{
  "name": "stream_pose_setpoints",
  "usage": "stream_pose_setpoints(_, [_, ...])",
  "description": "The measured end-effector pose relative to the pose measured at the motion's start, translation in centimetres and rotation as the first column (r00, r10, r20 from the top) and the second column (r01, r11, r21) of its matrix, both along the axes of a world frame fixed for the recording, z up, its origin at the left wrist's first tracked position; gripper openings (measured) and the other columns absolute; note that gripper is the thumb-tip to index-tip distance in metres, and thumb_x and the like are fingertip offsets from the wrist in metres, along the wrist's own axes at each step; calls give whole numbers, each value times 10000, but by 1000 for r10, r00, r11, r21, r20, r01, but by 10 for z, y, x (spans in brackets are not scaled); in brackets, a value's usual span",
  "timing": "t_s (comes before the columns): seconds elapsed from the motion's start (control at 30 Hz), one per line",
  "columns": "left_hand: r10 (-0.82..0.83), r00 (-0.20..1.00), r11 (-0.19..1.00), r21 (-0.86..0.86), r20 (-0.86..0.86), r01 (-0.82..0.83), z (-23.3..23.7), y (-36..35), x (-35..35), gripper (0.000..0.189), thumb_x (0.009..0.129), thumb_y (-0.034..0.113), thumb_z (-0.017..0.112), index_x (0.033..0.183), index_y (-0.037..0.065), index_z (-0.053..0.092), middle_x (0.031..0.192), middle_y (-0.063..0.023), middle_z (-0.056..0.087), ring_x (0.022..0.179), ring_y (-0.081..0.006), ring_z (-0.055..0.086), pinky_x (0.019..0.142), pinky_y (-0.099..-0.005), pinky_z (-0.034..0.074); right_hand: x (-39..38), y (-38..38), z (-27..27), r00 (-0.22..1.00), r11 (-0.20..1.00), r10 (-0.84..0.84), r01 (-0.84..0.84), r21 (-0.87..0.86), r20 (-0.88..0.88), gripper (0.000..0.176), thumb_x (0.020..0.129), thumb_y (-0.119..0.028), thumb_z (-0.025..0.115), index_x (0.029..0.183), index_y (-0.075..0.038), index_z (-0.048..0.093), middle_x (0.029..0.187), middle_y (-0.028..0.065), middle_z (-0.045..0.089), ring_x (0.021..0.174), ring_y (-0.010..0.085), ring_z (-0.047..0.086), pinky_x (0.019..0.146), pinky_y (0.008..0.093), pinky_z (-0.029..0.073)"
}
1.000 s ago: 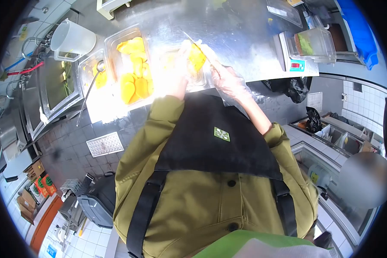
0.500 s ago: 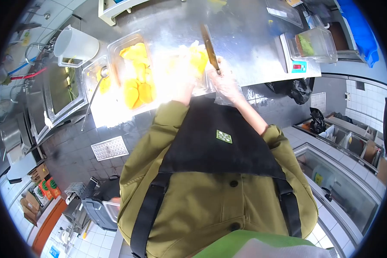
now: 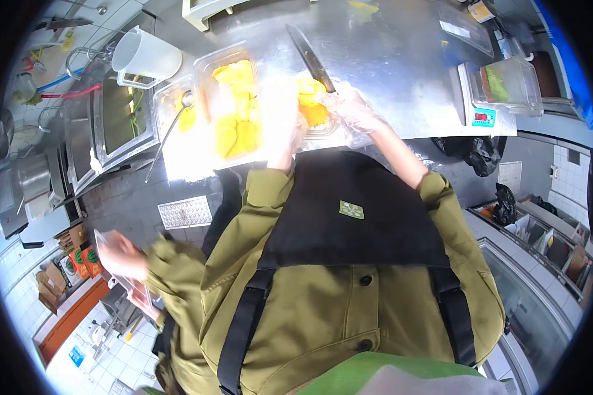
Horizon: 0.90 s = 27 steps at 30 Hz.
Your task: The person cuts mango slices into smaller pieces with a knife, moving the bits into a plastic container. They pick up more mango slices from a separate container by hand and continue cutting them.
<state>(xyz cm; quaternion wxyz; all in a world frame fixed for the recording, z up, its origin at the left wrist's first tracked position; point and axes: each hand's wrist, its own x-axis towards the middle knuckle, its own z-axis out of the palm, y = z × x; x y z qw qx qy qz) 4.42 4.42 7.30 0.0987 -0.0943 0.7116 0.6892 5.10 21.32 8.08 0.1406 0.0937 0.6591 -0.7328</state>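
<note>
My right hand (image 3: 356, 108), in a clear glove, is closed round the handle of a long knife (image 3: 310, 58), its blade pointing up and left over the steel table (image 3: 402, 72). Orange-yellow fruit pieces (image 3: 313, 102) lie in a clear container beside the blade. My left hand (image 3: 286, 122) is at the left of these pieces, washed out by glare, its fingers indistinct. Farther left, a clear tub (image 3: 207, 69) holds more orange-yellow slices (image 3: 237, 115).
At the left are a smaller tub with a ladle (image 3: 188, 99), a pitcher (image 3: 148, 56) and a sink (image 3: 122, 112). A scale (image 3: 483, 118) with a clear box (image 3: 507, 85) stands right. A co-worker (image 3: 171, 276) is close at lower left, carrying a clear tray.
The co-worker has come into view at the lower left. The table and its items appear farther right and slightly lower. The knife now slants more to the left.
</note>
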Motion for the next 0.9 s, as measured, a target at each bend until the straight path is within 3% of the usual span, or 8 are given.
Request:
stream_pose_setpoints(0.1, [-314,931,838,-516,-185,180,-4,-9,-22,332,878,344,639,1022,50,689,971,-97,628,854,-228,590,799,-349,462,-8,5,-13,982,944,179,-154,292,-61,464,900,-204,623,1297,-3,494,1138,113,565,1034,160,523,883,312,449])
stream_pose_setpoints(0.3, [-408,893,854,-268,188,446,-11,-32,-22,230,896,241,646,1043,67,680,788,-32,638,718,-137,571,613,-268,447,-31,26,-67,916,912,386,-360,199,-112,488,890,-235,612,1309,-17,489,1103,130,565,1032,174,510,878,311,437])
stream_pose_setpoints(0.5, [-123,978,958,277,171,72,-30,-18,2,445,865,164,691,1247,50,493,1074,-93,607,917,-227,613,735,-339,558,-26,7,-28,956,955,293,-291,52,-32,393,926,-201,557,1279,-28,534,1077,85,574,914,139,510,794,294,446])
stream_pose_setpoints(0.57, [-55,984,704,706,169,-81,-42,-18,4,386,891,165,657,1234,68,507,1123,-96,584,968,-263,596,771,-388,564,-15,3,-22,974,957,225,-226,184,26,365,941,-187,531,1269,-29,547,1050,68,585,862,127,506,766,290,449])
stream_pose_setpoints(0.67, [-4,979,661,735,204,-151,-52,-19,11,321,902,62,608,1200,-13,516,1097,-115,598,1029,-223,592,910,-450,543,5,9,-41,990,989,89,-75,126,-113,362,951,-151,485,1298,-65,548,960,59,602,771,112,481,721,275,452])
stream_pose_setpoints(0.7, [-10,978,667,730,209,-149,-67,-21,11,321,902,62,608,1200,-13,516,1097,-115,598,1029,-223,592,910,-450,543,10,10,-53,937,981,132,-76,180,-323,383,946,-135,477,1323,-106,536,967,73,617,770,123,490,739,281,455])
stream_pose_setpoints(0.77, [-107,946,982,-182,-306,52,-130,-36,10,313,896,67,626,1184,-6,529,1090,-110,605,1006,-219,596,896,-419,539,18,14,-54,842,972,168,-55,228,-513,413,940,-118,470,1349,-146,525,974,87,632,769,135,499,756,287,459])
stream_pose_setpoints(0.9, [68,998,991,114,-16,-66,-88,-25,13,283,903,113,631,1141,-19,556,1063,-98,613,954,-207,601,855,-389,541,24,26,-8,906,871,414,-364,331,-93,479,918,-74,449,1364,-234,514,1120,159,623,950,243,569,892,321,438])
